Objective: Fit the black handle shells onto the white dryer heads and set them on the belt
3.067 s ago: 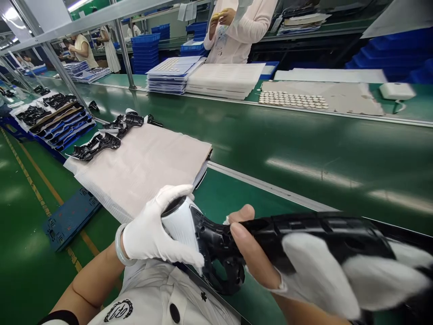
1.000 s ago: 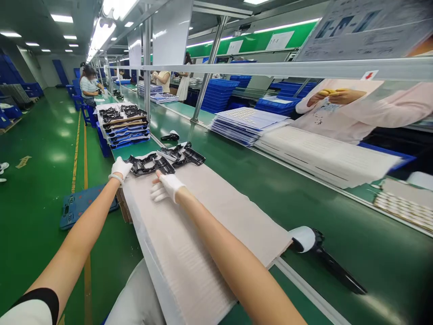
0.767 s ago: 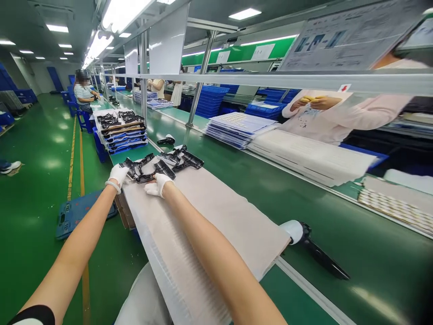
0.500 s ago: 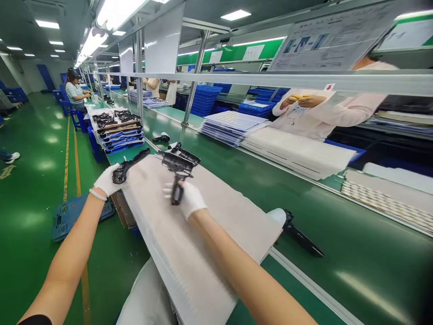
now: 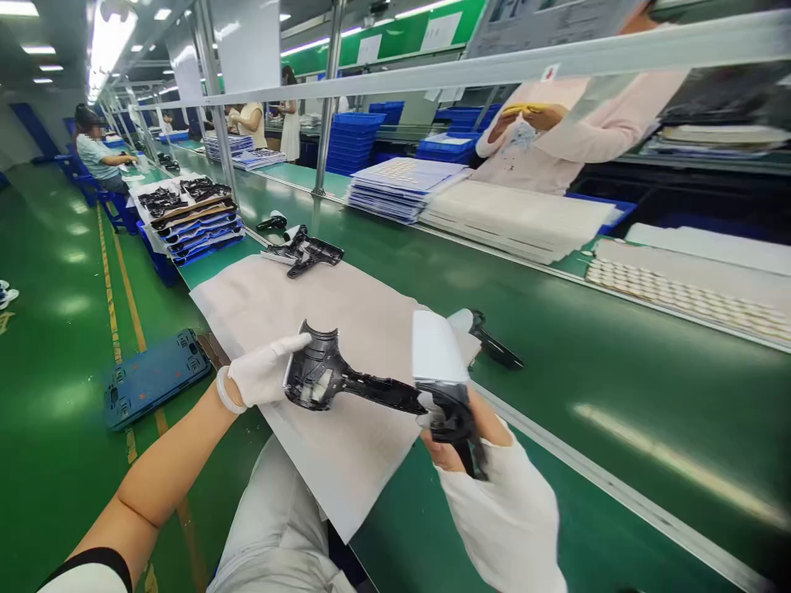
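Head view, left hand (image 5: 263,372) gripping black half-shell (image 5: 316,380), right hand (image 5: 498,490) gripping white-topped shell (image 5: 437,350), its lower part blurred, partly hidden

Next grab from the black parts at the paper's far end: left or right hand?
Left, I'd judge. The left hand is nearer the black parts; the right hand, holding a black-and-white shell, is farther off. Left would likely have to release its black shell first.

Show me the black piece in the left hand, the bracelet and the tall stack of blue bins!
Black piece (image 5: 337,377): head view, where its wide end meets its narrow arm.
Bracelet (image 5: 222,394): head view, on its band.
Stack of blue bins (image 5: 351,147): head view, on its side.
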### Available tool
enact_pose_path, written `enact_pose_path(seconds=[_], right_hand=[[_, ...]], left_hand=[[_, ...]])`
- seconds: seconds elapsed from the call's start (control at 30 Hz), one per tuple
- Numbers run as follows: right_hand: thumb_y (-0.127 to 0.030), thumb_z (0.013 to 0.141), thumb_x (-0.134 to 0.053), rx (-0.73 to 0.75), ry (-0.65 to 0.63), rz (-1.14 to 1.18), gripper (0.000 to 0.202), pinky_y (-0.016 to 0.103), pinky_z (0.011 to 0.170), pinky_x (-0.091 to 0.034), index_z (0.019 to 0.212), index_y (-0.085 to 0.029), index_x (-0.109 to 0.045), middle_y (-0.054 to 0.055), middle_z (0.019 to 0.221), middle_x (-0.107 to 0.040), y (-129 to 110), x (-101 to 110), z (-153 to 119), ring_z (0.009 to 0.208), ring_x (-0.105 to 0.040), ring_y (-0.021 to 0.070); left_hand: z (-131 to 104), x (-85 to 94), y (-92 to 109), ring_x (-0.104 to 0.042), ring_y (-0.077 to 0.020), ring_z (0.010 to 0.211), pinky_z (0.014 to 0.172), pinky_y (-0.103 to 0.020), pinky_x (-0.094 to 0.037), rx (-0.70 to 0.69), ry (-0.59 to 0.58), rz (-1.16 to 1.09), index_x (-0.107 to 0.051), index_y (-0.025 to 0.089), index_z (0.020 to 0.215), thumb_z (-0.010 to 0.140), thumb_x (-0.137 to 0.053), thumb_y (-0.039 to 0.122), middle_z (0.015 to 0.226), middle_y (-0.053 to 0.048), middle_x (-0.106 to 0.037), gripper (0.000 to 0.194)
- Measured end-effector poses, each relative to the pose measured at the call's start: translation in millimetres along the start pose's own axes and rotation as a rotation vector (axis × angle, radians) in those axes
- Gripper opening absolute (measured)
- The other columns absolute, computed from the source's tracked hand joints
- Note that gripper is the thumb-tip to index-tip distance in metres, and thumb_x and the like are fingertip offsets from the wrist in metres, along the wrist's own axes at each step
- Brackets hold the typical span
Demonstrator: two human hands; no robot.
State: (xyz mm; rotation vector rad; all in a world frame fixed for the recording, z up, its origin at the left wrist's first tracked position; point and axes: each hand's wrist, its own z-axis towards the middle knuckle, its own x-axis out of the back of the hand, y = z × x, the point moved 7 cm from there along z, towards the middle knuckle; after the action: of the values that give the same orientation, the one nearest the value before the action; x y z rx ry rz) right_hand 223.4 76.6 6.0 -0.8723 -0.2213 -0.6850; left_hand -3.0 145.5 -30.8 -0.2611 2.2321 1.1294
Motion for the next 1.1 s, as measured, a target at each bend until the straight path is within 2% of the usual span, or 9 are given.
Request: enact_pose_path(seconds=[0.07,0.17,0.23,0.3,0.37,0.57,0.77,0.97,1.1], right_hand=[[-0.019,0.093,-0.057,0.169,0.005,-0.098,0.046,0.028,0.074,-0.057,0.139,-0.024,-0.054,0.008,0.102,-0.071,-9,2,-8,0.081,-0.069,0.0172],[-0.016,0.094,-0.056,0.244,-0.028,-0.162,0.058,0.027,0.069,-0.055,0.149,-0.028,-0.043,0.005,0.093,-0.068,-7,0,-16,0.073,-0.064,0.016],[-0.016,0.094,-0.055,0.236,-0.04,-0.17,0.061,0.03,0.069,-0.055,0.151,-0.03,-0.039,0.004,0.092,-0.066,-3,0,-21,0.074,-0.063,0.0179],[-0.014,0.094,-0.054,0.232,-0.055,-0.15,0.063,0.033,0.073,-0.055,0.152,-0.032,-0.039,0.005,0.097,-0.066,-1,0,-27,0.08,-0.063,0.0196],[-0.011,0.094,-0.053,0.215,-0.07,-0.105,0.064,0.035,0.077,-0.055,0.152,-0.032,-0.039,0.006,0.101,-0.066,-2,1,-32,0.084,-0.063,0.02],[-0.007,0.092,-0.051,0.264,-0.025,0.004,0.065,0.035,0.08,-0.055,0.152,-0.03,-0.041,0.008,0.104,-0.067,-13,5,-34,0.089,-0.065,0.0205],[-0.006,0.093,-0.044,0.375,-0.095,0.012,0.071,0.032,0.08,-0.054,0.158,-0.033,-0.027,0.009,0.1,-0.066,-15,-5,-29,0.089,-0.066,0.018],[-0.002,0.09,-0.043,0.369,-0.206,-0.027,0.074,0.025,0.065,-0.045,0.157,-0.029,-0.028,0.003,0.079,-0.054,-19,-10,-27,0.067,-0.047,0.0132],[-0.006,0.093,-0.041,0.364,-0.191,-0.054,0.068,0.024,0.064,-0.045,0.156,-0.03,-0.03,0.002,0.078,-0.053,-20,-8,-27,0.065,-0.048,0.0126]], left_hand=[[4,-15.5,-13,-0.073,-0.023,0.08,0.081,-0.037,-0.058,0.047,-0.056,0.025,-0.072,0.008,0.1,0.087,-0.07,0.03,0.092,-0.014,-0.078,0.025],[6,-31.2,-29,-0.073,-0.024,0.083,0.082,-0.035,-0.057,0.061,-0.112,0.067,-0.075,0.011,0.095,0.076,-0.082,0.041,0.093,-0.012,-0.079,0.037],[4,-42.8,-31,-0.072,-0.0272,0.096,0.087,-0.035,-0.055,-0.033,-0.186,0.153,-0.076,0.013,0.097,0.068,-0.086,0.051,0.102,-0.012,-0.079,0.049],[-1,-54.4,-29,-0.067,-0.0306,0.112,0.098,-0.039,-0.051,-0.189,-0.262,0.292,-0.075,0.015,0.107,0.07,-0.083,0.057,0.117,-0.012,-0.075,0.057],[-6,-60.9,-28,-0.062,-0.0332,0.122,0.105,-0.043,-0.046,-0.303,-0.274,0.411,-0.07,0.017,0.12,0.074,-0.079,0.06,0.129,-0.012,-0.07,0.064],[-10,-66.0,-34,-0.054,-0.0384,0.133,0.108,-0.048,-0.045,-0.339,-0.252,0.424,-0.063,0.017,0.129,0.068,-0.083,0.061,0.137,-0.016,-0.064,0.078],[-7,-67.1,-43,-0.055,-0.0387,0.131,0.109,-0.047,-0.044,-0.313,-0.296,0.367,-0.061,0.017,0.131,0.067,-0.084,0.06,0.139,-0.017,-0.063,0.081],[-5,-64.8,-47,-0.058,-0.0371,0.127,0.108,-0.047,-0.043,-0.292,-0.341,0.379,-0.064,0.018,0.128,0.07,-0.081,0.062,0.136,-0.016,-0.065,0.075],[-6,-64.4,-47,-0.054,-0.0373,0.132,0.111,-0.049,-0.041,-0.296,-0.345,0.398,-0.062,0.019,0.132,0.073,-0.078,0.063,0.141,-0.016,-0.061,0.076]])
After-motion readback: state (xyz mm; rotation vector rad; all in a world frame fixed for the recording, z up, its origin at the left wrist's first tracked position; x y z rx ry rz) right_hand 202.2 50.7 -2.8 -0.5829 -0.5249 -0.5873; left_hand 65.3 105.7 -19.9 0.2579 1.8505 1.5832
